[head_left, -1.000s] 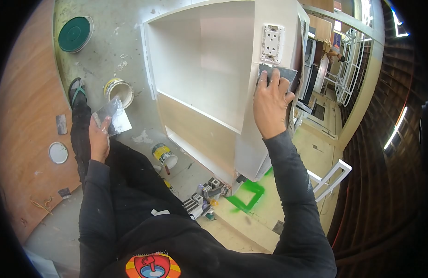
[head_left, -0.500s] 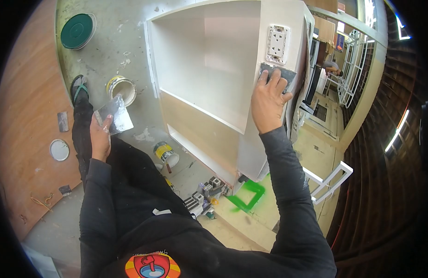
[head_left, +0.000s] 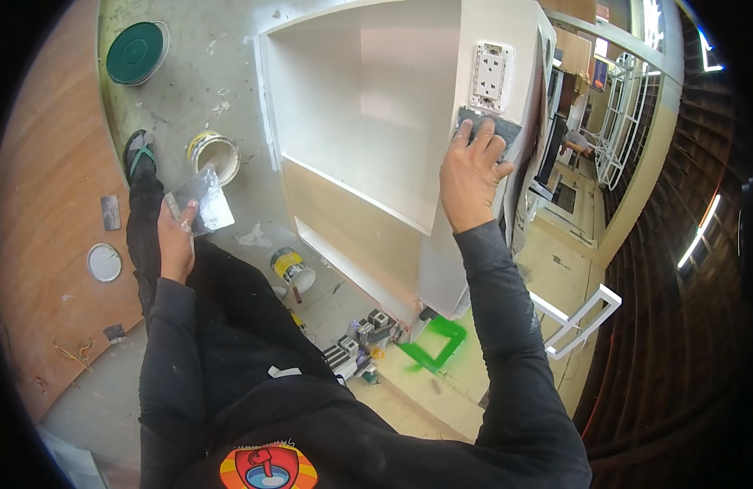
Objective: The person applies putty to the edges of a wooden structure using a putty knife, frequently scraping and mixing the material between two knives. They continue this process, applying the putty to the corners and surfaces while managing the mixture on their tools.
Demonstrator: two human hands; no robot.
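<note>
My right hand presses a dark flat scraper blade against the narrow face of a white cabinet, just below a white power socket. Its fingers are spread over the blade, with the thumb at the side. My left hand grips a wide metal putty knife smeared with pale filler, held over the floor near an open bucket.
A green-lidded bucket stands at the upper left. A tipped yellow-labelled can, a round lid and small hardware lie lower. A white frame is at right; another person is far behind.
Over the last second the view has shifted slightly, with the cabinet and socket a little further right. My right hand and its blade stay just below the socket. The distant person has moved lower.
</note>
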